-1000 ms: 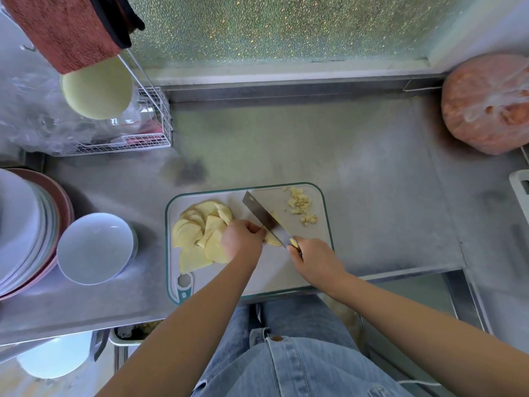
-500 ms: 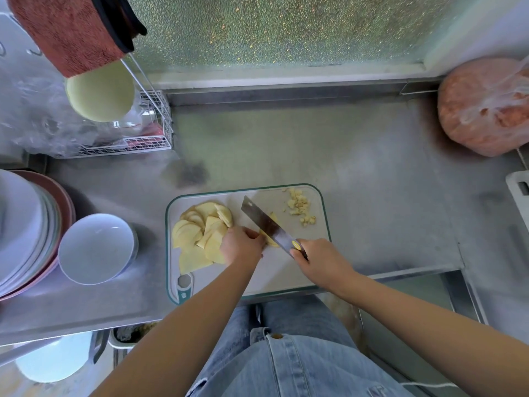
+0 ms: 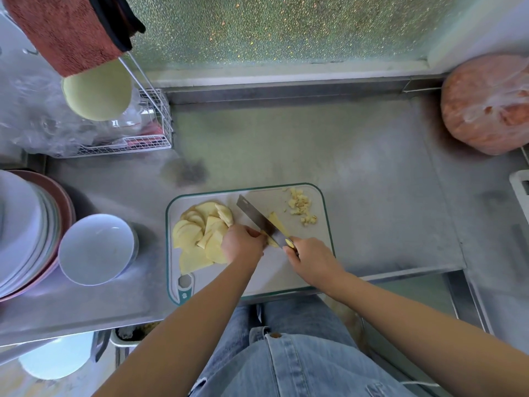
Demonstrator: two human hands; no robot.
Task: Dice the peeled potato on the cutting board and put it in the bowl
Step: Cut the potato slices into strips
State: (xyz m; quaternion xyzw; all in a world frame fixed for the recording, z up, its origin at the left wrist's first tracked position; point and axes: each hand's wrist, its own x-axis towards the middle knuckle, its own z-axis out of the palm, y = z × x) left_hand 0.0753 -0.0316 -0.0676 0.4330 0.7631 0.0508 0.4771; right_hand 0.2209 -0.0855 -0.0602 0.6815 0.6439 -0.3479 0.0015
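nudging knife left, potato strip freed

1. The counter is made of grey metal, and a dull, smudged shine is seen on it.
2. The cutting board is made of smooth, matt grey plastic.
3. The knife is fitted with a flat metal blade.
4. The potato slices are seen to be smooth and pale.
5. The bowl and the plates are finished white and glossy.
6. The rack is made of thin white wire.
7. The towel is made of fuzzy red cloth.
8. The window glass is covered with tiny bumps.
9. The bag is made of thin, crinkled plastic.
10. The jeans are made of faded blue cloth.
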